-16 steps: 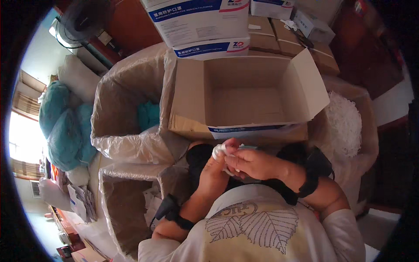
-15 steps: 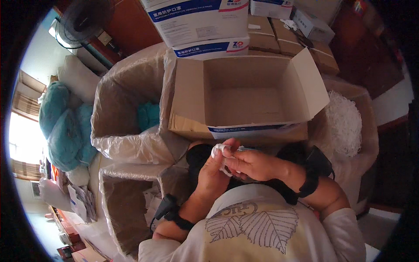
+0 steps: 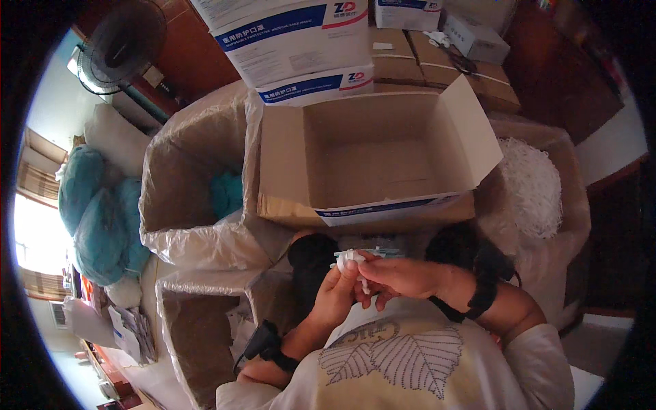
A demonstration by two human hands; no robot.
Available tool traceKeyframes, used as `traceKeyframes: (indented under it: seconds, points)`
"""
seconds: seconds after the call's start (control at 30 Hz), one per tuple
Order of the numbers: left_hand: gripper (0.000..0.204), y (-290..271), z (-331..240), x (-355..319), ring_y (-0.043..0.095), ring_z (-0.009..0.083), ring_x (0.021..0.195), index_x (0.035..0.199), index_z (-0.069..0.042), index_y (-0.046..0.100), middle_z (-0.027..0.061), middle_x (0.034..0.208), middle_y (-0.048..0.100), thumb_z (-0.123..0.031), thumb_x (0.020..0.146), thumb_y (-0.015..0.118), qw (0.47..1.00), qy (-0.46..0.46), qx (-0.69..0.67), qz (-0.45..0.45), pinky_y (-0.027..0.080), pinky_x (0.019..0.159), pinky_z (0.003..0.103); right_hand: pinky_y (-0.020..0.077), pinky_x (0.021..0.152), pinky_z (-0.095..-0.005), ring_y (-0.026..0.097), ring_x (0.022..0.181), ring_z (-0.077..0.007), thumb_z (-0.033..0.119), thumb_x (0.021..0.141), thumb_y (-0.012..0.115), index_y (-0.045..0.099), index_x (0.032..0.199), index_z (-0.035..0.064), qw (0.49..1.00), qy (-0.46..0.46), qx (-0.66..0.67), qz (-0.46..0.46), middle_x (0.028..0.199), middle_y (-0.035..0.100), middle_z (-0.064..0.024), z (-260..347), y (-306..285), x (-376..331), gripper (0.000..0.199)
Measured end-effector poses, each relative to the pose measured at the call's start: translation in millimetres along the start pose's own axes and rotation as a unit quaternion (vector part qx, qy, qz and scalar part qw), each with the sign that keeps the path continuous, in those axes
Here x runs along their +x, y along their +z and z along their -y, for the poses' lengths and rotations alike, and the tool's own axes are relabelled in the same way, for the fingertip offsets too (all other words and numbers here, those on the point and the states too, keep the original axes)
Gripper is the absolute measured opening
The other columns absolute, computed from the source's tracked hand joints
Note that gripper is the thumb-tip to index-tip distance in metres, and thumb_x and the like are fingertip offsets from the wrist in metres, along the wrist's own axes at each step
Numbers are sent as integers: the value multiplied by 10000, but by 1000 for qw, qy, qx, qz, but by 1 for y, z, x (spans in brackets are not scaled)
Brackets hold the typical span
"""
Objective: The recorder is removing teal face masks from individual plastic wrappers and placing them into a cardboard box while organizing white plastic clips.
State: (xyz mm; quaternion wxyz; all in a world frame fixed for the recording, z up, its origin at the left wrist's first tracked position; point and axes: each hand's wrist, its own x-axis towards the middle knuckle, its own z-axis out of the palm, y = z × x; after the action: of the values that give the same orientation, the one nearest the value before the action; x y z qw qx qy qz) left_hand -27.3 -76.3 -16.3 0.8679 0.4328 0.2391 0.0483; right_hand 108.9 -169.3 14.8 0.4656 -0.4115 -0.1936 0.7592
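My left hand [image 3: 332, 299] is closed on a small bundle of white cords [image 3: 350, 258], which wraps over the fingertips in front of my lap. My right hand [image 3: 403, 275] meets it from the right, fingers bent and pressed against the same bundle. A white end hangs down between the two hands. Behind the fingertips, thin pale green-and-white strips [image 3: 380, 252] show; what they are I cannot tell. Just beyond my hands stands an open cardboard carton [image 3: 372, 160] with its flaps spread and its inside bare.
Right of the carton, a lined box [image 3: 574, 198] holds a heap of white cords [image 3: 533, 188]. Two plastic-lined boxes stand at left, the far one [image 3: 184, 236] with teal material [image 3: 226, 194] inside. Stacked white-and-blue cartons [image 3: 294, 44] rise behind. Teal bags [image 3: 102, 225] and a fan [image 3: 126, 44] are farther left.
My view has shifted slightly. The white cords now show as wraps over my left fingertips, and the pale strips stick out more behind them. My right hand has flattened somewhat across the bundle.
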Motion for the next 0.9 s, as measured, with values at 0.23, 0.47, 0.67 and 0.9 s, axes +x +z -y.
traceKeyframes:
  seconds: [0.23,0.47,0.67,0.9]
  points:
    - [314,18,-19,1,545,238,905,962,-55,508,80,919,540,-338,912,381,971,8,-237,-14,471,733,383,344,516,-225,382,562,-83,369,938,318,498,866,56,986,-114,-123,-7,653,414,9,-7,3,5,368]
    - [266,17,-11,0,470,190,983,786,-117,487,27,920,516,-325,915,383,952,54,-300,-7,329,924,360,372,533,-274,441,574,-132,276,931,370,510,843,29,913,-229,-328,-84,638,455,-33,-8,8,-5,298]
    - [241,14,-17,-5,466,96,645,763,-125,480,-4,798,495,-292,917,399,929,19,-369,-33,403,659,258,415,593,-411,538,672,-357,246,901,421,483,787,34,852,-222,-466,-89,728,535,-167,-12,6,-19,249]
    - [152,-86,-43,-15,417,41,537,848,-48,525,-2,700,471,-175,880,449,913,211,-299,-179,351,509,169,406,545,-378,516,578,-268,187,880,430,475,765,29,849,-176,-481,-129,675,511,-148,-36,-21,-71,200]
